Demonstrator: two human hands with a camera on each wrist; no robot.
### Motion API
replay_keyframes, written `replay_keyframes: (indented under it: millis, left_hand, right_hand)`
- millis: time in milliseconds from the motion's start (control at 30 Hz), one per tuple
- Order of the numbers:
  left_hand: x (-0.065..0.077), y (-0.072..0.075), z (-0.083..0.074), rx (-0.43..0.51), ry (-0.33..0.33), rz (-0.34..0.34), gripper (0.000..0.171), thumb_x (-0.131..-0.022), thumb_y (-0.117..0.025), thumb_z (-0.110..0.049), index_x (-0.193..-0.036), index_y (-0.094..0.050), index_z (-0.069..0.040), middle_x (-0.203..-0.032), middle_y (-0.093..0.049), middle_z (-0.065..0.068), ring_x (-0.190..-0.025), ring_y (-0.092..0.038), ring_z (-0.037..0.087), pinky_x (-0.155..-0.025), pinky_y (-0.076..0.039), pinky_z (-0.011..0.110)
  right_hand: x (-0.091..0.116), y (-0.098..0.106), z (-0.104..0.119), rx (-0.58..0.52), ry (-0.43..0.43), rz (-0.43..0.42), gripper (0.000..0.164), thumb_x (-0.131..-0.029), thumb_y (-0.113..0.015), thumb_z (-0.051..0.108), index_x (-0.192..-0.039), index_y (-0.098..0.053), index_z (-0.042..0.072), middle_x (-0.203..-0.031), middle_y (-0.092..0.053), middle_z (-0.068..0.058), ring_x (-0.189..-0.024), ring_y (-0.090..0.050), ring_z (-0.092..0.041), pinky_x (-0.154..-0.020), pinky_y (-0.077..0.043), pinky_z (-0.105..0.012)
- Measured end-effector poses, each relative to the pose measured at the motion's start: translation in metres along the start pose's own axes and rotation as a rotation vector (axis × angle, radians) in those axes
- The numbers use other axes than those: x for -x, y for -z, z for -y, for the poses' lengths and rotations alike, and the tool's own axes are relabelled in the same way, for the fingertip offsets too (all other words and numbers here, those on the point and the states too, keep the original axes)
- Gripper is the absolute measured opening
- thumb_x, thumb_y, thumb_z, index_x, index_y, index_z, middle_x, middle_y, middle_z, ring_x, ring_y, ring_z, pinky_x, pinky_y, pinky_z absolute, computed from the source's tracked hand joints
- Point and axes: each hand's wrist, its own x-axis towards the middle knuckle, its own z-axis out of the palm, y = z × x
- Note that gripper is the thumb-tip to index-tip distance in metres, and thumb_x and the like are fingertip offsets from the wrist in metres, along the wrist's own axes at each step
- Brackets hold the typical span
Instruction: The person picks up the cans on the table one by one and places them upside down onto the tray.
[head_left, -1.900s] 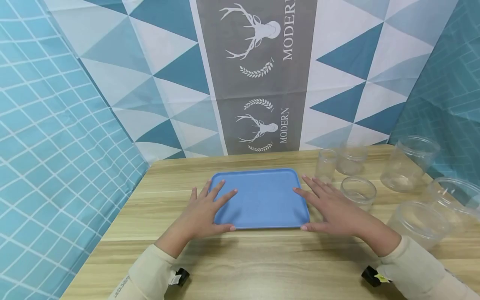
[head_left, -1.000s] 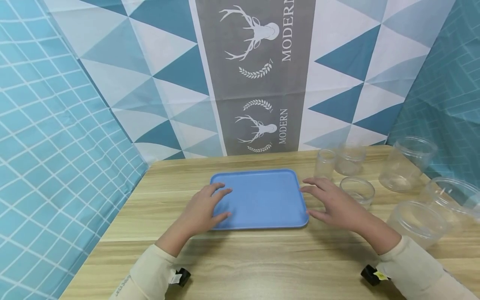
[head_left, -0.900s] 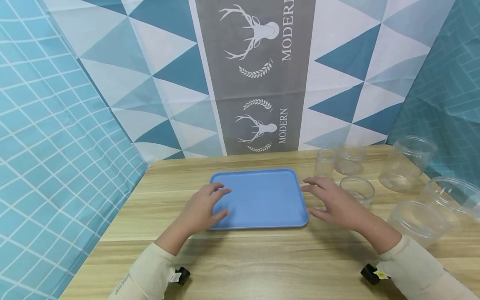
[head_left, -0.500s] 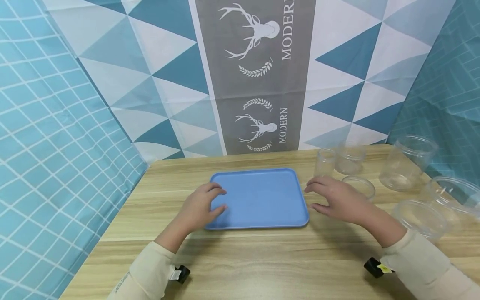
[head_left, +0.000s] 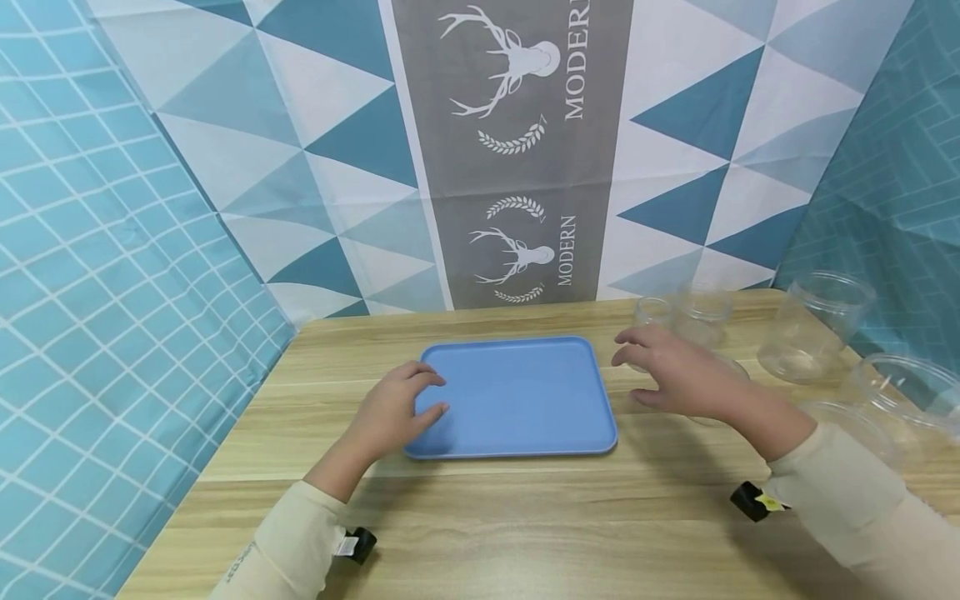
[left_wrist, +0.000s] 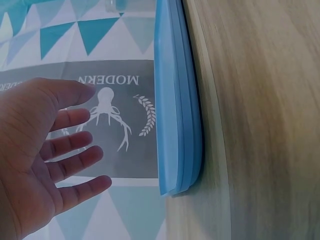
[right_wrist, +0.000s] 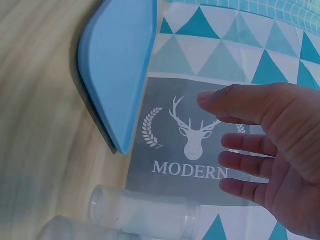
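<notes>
A blue rectangular tray lies flat on the wooden table. My left hand hovers over its left edge, fingers loosely bent and holding nothing. In the left wrist view that hand is apart from the tray, with its fingers spread. Beyond the tray's right edge, my right hand is raised in the air and grips nothing. It overlaps a narrow clear jar and partly hides a low clear jar. The right wrist view has thumb and fingers well apart on the right hand.
More clear jars stand on the right: one at the back, a tall wide jar, another wide jar, and one partly behind the right forearm. A patterned cloth hangs behind the wooden table.
Both hands have drawn outward from the tray, the left to the left, the right to the right and higher. Their fingers have gone from spread to loosely bent. The tray stays put.
</notes>
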Motion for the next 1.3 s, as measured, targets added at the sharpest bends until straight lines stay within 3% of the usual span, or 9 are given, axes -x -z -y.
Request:
replay_keyframes:
  millis: [233, 533, 900, 1133, 1300]
  left_hand:
    - [0.000, 0.001, 0.002, 0.019, 0.031, 0.016, 0.032, -0.084, -0.077, -0.025, -0.108, -0.071, -0.005, -0.113, -0.063, 0.010, -0.106, -0.061, 0.028, -0.092, -0.051, 0.044]
    - [-0.002, 0.000, 0.002, 0.056, 0.020, -0.014, 0.030, -0.084, -0.077, -0.023, -0.106, -0.071, -0.003, -0.117, -0.062, 0.014, -0.111, -0.058, 0.033, -0.095, -0.049, 0.048]
    - [-0.004, -0.011, 0.003, 0.159, 0.045, -0.041, 0.035, -0.084, -0.077, -0.021, -0.115, -0.068, -0.006, -0.120, -0.062, 0.010, -0.112, -0.059, 0.029, -0.094, -0.050, 0.047]
    - [-0.006, -0.017, -0.001, 0.261, 0.030, -0.081, 0.045, -0.084, -0.078, -0.021, -0.124, -0.064, -0.007, -0.121, -0.062, 0.006, -0.103, -0.061, 0.024, -0.080, -0.056, 0.039]
    - [-0.008, -0.019, -0.005, 0.294, 0.018, -0.099, 0.051, -0.081, -0.080, -0.026, -0.125, -0.063, -0.009, -0.124, -0.059, 0.004, -0.106, -0.058, 0.022, -0.081, -0.055, 0.039]
  right_hand:
    - [-0.011, 0.013, -0.011, 0.051, 0.006, 0.088, 0.041, -0.069, -0.087, 0.009, -0.103, -0.066, 0.004, -0.115, -0.059, -0.020, -0.104, -0.058, -0.039, -0.086, -0.051, -0.050]
    - [-0.024, 0.033, -0.027, 0.124, -0.041, 0.157, 0.040, -0.069, -0.087, 0.010, -0.104, -0.067, 0.004, -0.116, -0.059, -0.021, -0.107, -0.057, -0.040, -0.088, -0.050, -0.052]
    - [-0.029, 0.033, -0.046, 0.093, -0.134, 0.177, 0.037, -0.072, -0.085, 0.006, -0.105, -0.068, 0.002, -0.121, -0.057, -0.025, -0.111, -0.054, -0.044, -0.089, -0.049, -0.054]
    - [-0.033, 0.034, -0.060, 0.082, -0.144, 0.172, 0.036, -0.073, -0.083, 0.005, -0.105, -0.067, -0.001, -0.121, -0.056, -0.027, -0.112, -0.053, -0.046, -0.090, -0.048, -0.057]
    - [-0.036, 0.035, -0.069, 0.082, -0.185, 0.168, 0.036, -0.072, -0.083, 0.005, -0.104, -0.068, 0.001, -0.123, -0.054, -0.028, -0.113, -0.051, -0.049, -0.092, -0.046, -0.059]
